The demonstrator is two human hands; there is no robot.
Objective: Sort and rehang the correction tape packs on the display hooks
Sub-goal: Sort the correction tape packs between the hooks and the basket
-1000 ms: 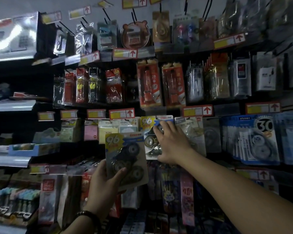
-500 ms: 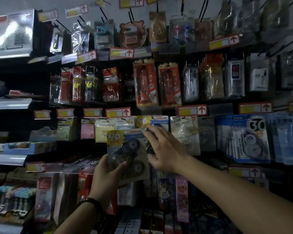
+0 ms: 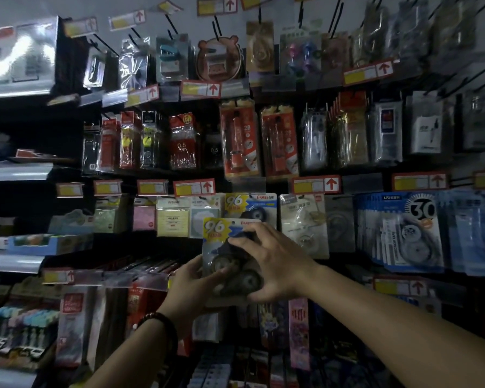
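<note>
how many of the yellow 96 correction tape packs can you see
2. The held pack is gripped by left hand and right hand; the hanging pack hangs just behind it. Others may hide behind that.

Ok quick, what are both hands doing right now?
Left hand: grips the 96 correction tape pack.
Right hand: grips the same pack.

Upright "96" correction tape pack (image 3: 224, 247), held

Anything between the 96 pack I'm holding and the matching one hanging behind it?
Nothing visible. The held pack, gripped by the left hand and right hand, sits just below-left of the hanging pack; the hook itself is hidden.
</note>
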